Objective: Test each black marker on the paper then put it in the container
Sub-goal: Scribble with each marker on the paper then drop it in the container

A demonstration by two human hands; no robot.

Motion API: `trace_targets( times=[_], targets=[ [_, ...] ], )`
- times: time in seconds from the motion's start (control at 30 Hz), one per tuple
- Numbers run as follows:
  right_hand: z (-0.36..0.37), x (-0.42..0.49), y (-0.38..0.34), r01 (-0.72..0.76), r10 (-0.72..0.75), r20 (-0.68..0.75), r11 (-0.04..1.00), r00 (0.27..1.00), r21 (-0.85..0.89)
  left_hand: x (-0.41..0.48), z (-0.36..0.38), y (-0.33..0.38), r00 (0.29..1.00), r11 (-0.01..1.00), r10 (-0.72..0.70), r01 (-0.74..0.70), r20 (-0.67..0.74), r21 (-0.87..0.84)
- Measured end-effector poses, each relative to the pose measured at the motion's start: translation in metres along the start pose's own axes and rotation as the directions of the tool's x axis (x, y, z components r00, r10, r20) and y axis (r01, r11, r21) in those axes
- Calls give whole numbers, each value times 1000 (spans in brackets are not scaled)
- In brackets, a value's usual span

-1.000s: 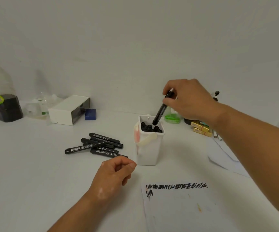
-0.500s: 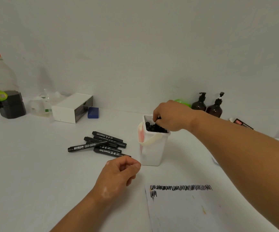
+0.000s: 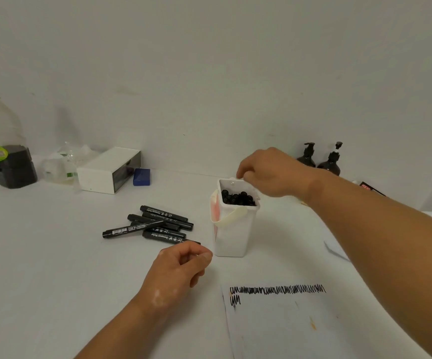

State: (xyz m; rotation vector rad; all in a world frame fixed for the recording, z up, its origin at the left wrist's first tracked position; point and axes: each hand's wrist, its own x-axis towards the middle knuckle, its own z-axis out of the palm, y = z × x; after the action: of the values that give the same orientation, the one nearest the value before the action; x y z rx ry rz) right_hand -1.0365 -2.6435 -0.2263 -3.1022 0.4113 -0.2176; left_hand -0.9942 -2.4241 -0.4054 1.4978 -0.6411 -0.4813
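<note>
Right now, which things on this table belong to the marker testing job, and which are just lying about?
Job: loose black markers, white container, scribbled paper.
Lying about: red-capped bottle, white box, blue block, two pump bottles.

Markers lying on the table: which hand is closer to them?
Left. The left hand rests just in front of the loose markers, beside the nearest one. The right hand is over the white container, off to their right.

Plain grey wall [image 3: 209, 73]; white table [image 3: 41, 255]
</note>
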Motion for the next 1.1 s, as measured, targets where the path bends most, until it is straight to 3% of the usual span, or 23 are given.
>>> trace_targets(
  times=[0.13,0.23,0.47,0.57,0.67,0.8,0.97,1.1],
  targets=[
    [-7,-37,15,12,63,-283,967,957,256,2,-3,2,1000,1000,-2,2,-25,5],
    [10,-78,18,44,115,-381,922,917,384,3,-6,3,998,999,-4,6,-56,37],
    [93,-145,22,-50,191,-193,824,963,565,5,-14,1,994,996,7,2,-105,87],
    [124,-155,20,-77,223,-161,779,961,622,6,-19,-2,987,969,67,-29,-149,247],
    [139,-159,18,-75,245,-164,739,956,669,4,-17,-5,941,818,240,-63,-240,571],
    [144,-162,16,-39,239,-181,697,954,716,12,-11,-7,920,557,364,-91,-144,826],
    [147,-163,18,-35,233,-160,661,959,750,36,-4,-8,939,212,343,-100,21,972],
    [148,-164,19,-43,237,-146,646,960,762,48,0,-10,968,43,235,-103,90,994]
  ],
)
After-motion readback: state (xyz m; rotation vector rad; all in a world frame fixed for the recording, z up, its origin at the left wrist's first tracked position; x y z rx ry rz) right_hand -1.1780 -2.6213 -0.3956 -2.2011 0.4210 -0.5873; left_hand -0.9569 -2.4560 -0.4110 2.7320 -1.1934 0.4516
